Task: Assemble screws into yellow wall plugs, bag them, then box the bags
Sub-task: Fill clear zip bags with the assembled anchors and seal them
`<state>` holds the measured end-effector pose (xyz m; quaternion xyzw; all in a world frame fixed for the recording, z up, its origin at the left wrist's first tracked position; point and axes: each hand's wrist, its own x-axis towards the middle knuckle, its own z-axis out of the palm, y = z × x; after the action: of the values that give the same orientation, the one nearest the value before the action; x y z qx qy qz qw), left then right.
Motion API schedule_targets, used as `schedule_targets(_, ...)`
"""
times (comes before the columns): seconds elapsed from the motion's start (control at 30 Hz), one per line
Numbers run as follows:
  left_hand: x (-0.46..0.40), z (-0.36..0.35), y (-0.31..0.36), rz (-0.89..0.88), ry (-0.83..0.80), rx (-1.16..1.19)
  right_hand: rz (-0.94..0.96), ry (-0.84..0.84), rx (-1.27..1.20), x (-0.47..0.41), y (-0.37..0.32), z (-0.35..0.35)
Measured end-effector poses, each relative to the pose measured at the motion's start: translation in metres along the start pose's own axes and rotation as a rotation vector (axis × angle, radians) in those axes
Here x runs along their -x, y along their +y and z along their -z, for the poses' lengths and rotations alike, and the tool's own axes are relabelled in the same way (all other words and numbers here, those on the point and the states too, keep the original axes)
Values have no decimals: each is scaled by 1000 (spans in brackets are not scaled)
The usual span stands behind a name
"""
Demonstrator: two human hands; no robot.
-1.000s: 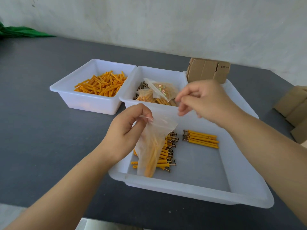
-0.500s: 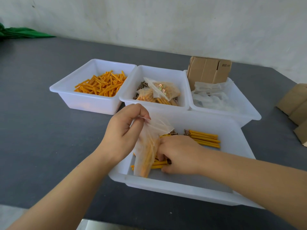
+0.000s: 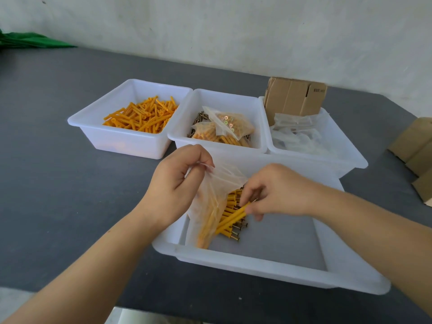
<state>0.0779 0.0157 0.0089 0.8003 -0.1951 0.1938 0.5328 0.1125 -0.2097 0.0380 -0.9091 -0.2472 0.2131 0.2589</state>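
My left hand (image 3: pixel 178 183) pinches the top edge of a clear plastic bag (image 3: pixel 211 206) that hangs into the near white tray (image 3: pixel 257 265) with several yellow plugs inside it. My right hand (image 3: pixel 278 190) grips a small bundle of assembled plugs with screws (image 3: pixel 233 217), tilted toward the bag's mouth. More assembled plugs (image 3: pixel 231 232) lie on the tray floor under the bundle. Further back, one bin holds loose yellow plugs (image 3: pixel 142 116), and the middle bin (image 3: pixel 217 141) holds screws and filled bags (image 3: pixel 230 125).
A right-hand bin (image 3: pixel 346 150) holds empty clear bags, with flat cardboard boxes (image 3: pixel 294 97) standing behind it. More cardboard (image 3: pixel 416 155) lies at the table's right edge. Green cloth (image 3: pixel 30 40) sits at the far left. The grey table's near edge runs just below the tray.
My right hand went down from above the tray onto the assembled plugs, closed on a bundle, and lifted it toward the bag. My left hand kept holding the bag.
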Motion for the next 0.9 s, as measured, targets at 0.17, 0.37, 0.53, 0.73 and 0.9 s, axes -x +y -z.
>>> schedule_targets(0.17, 0, 1, 1, -43, -39, -30, -153, 211, -59, 22, 19, 61)
schedule_targets(0.37, -1, -1, 3, -76, -135, -32, 108, 501, -391, 35, 7, 111)
schedule_targets(0.53, 0, -2, 3, -81, -176, -12, 149, 295, -188, 9, -22, 89)
schedule_targets(0.73, -1, -1, 3, -32, -142, 77, 117, 60, -38, -18, -48, 53)
schedule_targets(0.9, -1, 0, 3, 23, -66, 147, 121, -5, -151, -27, -57, 41)
